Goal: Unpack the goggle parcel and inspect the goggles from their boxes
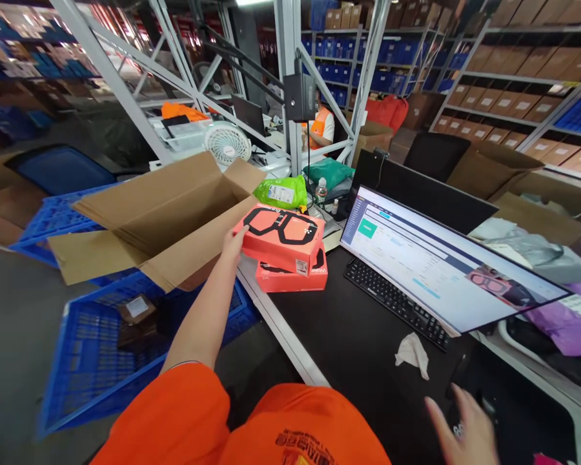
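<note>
My left hand (pixel 234 244) grips the left end of a red box (pixel 281 234) with a black goggle-like frame printed on its lid. Its thumb shows at the top edge, and the fingers behind are partly hidden. Under that box, and turned differently, lies a second red box (pixel 290 280) at the left edge of the black desk. Over at the lower right my right hand (pixel 465 429) hovers with thumb and fingers apart, holding nothing. Beside it a dark computer mouse (pixel 488 408) rests on a black mouse pad (pixel 537 400).
An opened cardboard carton (pixel 193 248) stands left of the boxes, above a blue crate (pixel 106 381) containing a small brown box (pixel 136 309). A monitor (pixel 416 258), keyboard (pixel 397 303) and crumpled tissue (pixel 413 355) occupy the desk. A green package (pixel 283 192) lies behind; a person (pixel 322 126) is farther back.
</note>
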A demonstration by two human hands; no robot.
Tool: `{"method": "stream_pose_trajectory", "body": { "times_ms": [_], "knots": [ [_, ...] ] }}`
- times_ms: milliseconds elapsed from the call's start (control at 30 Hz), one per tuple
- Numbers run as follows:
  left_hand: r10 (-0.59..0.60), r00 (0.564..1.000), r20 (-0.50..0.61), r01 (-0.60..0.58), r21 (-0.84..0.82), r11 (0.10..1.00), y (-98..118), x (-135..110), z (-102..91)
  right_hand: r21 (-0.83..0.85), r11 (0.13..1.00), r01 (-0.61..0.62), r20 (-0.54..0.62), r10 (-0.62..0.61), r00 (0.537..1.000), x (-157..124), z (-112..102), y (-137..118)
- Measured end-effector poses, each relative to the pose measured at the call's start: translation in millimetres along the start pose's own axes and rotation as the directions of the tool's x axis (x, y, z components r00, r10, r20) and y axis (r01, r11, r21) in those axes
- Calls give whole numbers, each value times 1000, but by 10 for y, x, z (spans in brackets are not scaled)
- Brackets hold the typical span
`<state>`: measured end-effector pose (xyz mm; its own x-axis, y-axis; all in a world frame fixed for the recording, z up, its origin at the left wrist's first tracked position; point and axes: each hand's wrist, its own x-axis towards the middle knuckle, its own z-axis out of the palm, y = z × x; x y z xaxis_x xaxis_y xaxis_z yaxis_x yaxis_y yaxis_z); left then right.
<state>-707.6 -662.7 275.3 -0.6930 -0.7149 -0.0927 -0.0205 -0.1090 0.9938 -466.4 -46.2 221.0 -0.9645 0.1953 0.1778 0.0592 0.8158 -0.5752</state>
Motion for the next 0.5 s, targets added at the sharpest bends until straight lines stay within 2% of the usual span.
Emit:
{"method": "stream_pose_trajectory", "body": {
  "times_ms": [33,100,167,233,300,367,433,500],
  "knots": [
    [-38,999,38,39,-20,999,-11,32,-32,94,996,11,99,-20,995,106,228,-199],
    [-109,988,105,114,-42,993,-37,80,-92,304,953,-3,301,-93,949,342,679,-645],
    [-159,978,133,167,-51,985,-65,106,-134,478,873,-93,453,-155,878,617,1088,-1108],
    [-182,974,134,191,-60,980,-82,108,-150,574,792,-209,572,-204,795,928,1440,-1563],
    [-184,976,120,193,-72,978,-81,81,-138,616,734,-286,615,-221,757,1245,1734,-2002],
    [-174,980,99,183,-86,979,-67,4,-109,695,669,-264,566,-284,774,1520,1959,-2404],
    [-160,984,84,168,-97,981,-59,-150,-83,754,599,-269,531,-314,787,1706,2097,-2711],
    [-147,986,79,155,-101,983,-77,-401,-83,773,544,-327,544,-300,784,1777,2130,-2856]
  ]
}}
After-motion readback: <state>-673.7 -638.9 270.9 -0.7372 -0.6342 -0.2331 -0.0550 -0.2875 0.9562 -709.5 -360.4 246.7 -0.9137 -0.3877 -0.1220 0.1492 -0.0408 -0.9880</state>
